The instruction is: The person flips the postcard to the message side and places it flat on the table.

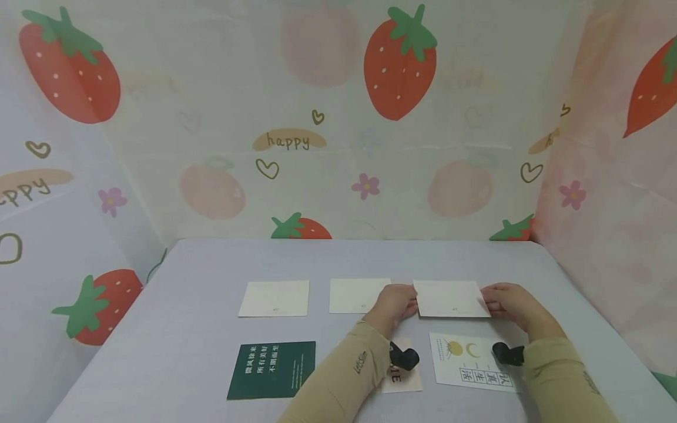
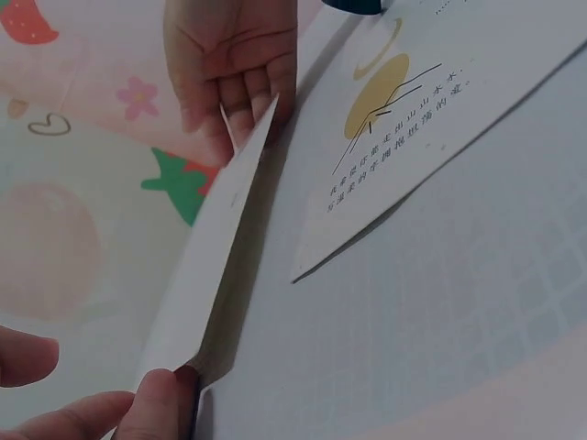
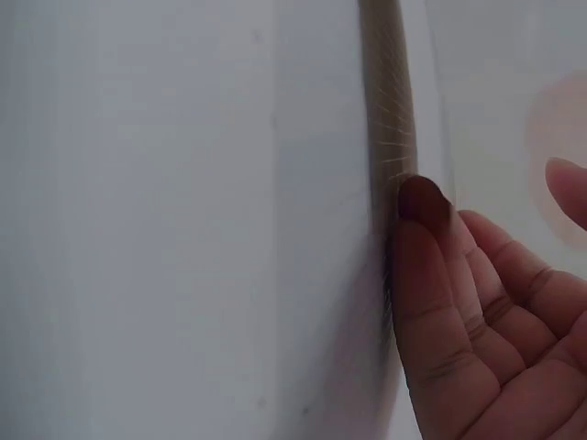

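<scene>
A blank white card (image 1: 452, 298) with a small mark near its front edge lies between my two hands at the right of the back row. My left hand (image 1: 392, 306) holds its left edge, and the right hand (image 1: 515, 304) has its fingers at the right edge. In the left wrist view, the card (image 2: 206, 266) shows a dark underside, tilted up from the table. Left fingertips (image 2: 156, 403) grip the near corner there. Seen from the right wrist, fingers (image 3: 431, 302) lie along the card's raised edge.
Two more white cards (image 1: 274, 298) (image 1: 349, 295) lie in the back row. In front are a green card (image 1: 272, 370), a pinkish card (image 1: 409, 385) partly behind the left sleeve, and a sun-and-moon card (image 1: 449, 367) by the right forearm. Strawberry-print cloth (image 1: 211, 117) hangs around the table.
</scene>
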`<action>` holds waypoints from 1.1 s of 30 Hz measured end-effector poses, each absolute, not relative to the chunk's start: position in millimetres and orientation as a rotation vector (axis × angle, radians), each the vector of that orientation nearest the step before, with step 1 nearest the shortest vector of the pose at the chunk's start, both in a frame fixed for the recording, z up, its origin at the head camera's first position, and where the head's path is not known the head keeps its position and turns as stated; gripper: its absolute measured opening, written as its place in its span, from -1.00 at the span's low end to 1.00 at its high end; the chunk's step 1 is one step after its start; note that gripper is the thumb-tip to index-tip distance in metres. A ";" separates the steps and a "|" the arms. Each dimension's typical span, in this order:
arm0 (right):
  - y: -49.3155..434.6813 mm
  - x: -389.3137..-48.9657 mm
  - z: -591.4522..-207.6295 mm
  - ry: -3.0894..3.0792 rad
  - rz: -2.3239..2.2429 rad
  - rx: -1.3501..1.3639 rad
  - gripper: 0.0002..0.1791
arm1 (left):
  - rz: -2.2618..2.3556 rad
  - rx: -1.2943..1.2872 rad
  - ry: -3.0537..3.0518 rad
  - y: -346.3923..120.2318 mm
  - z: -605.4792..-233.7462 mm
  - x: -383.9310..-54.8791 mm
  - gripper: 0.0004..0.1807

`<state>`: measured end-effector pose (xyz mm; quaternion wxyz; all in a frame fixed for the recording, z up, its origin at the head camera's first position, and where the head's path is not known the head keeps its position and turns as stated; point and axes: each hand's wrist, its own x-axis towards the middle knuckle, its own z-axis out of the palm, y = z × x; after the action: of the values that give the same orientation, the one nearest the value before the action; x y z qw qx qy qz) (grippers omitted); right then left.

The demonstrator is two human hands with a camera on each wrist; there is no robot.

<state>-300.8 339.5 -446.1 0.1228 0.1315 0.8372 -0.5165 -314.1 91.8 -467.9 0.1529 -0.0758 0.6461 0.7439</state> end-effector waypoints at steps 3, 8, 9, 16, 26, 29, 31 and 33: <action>342.1 -303.4 -448.2 2.420 -1.538 0.391 -0.49 | 2.157 -0.224 1.820 92.8 -467.8 -314.6 -0.67; 344.7 -305.2 -448.8 2.381 -1.585 0.383 -0.48 | 2.190 -0.218 1.779 92.8 -466.2 -314.1 -0.68; 345.1 -305.3 -448.8 2.371 -1.602 0.377 -0.49 | 2.192 -0.215 1.778 92.8 -465.7 -313.9 -0.68; 346.4 -304.1 -449.0 2.342 -1.674 0.319 -0.50 | 2.179 -0.200 1.807 92.4 -463.0 -313.0 -0.67; 346.4 -302.8 -447.2 2.326 -1.715 0.302 -0.50 | 2.220 -0.189 1.745 89.5 -462.7 -312.6 -0.66; 345.8 -301.6 -445.0 2.328 -1.715 0.315 -0.50 | 2.221 -0.207 1.734 87.9 -462.3 -312.4 -0.67; 345.7 -300.6 -443.2 2.338 -1.704 0.324 -0.50 | 2.222 -0.218 1.724 86.8 -462.0 -312.4 -0.66; 346.0 -299.8 -441.8 2.356 -1.682 0.325 -0.50 | 2.214 -0.214 1.723 85.7 -462.1 -312.5 -0.65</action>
<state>-299.8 346.0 -441.8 0.1139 0.1109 0.8036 -0.5736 -312.5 85.7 -462.1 0.1634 -0.0751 0.6041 0.7763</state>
